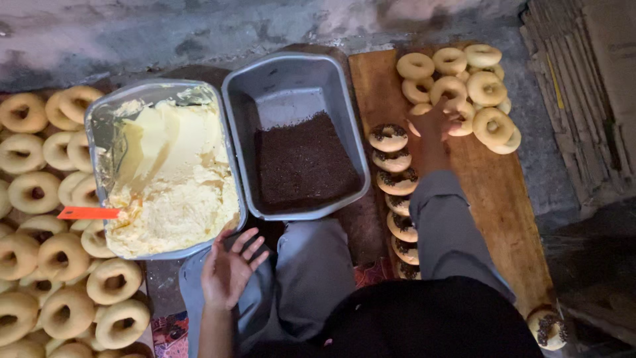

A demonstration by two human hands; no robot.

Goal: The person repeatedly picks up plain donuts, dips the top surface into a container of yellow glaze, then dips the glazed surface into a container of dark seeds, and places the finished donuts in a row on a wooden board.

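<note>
Doughnuts [464,86], smooth pale rings, meet right hand [434,119] on wooden board [503,192].

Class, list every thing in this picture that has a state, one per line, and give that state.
Cream tray: partly full, orange-handled tool resting in it.
Sprinkle tray: about half covered.
Row of rings: topped with dark sprinkles.
Pile of rings: plain.
Right hand: reaching into the pile.
Left hand: open, empty.
</note>
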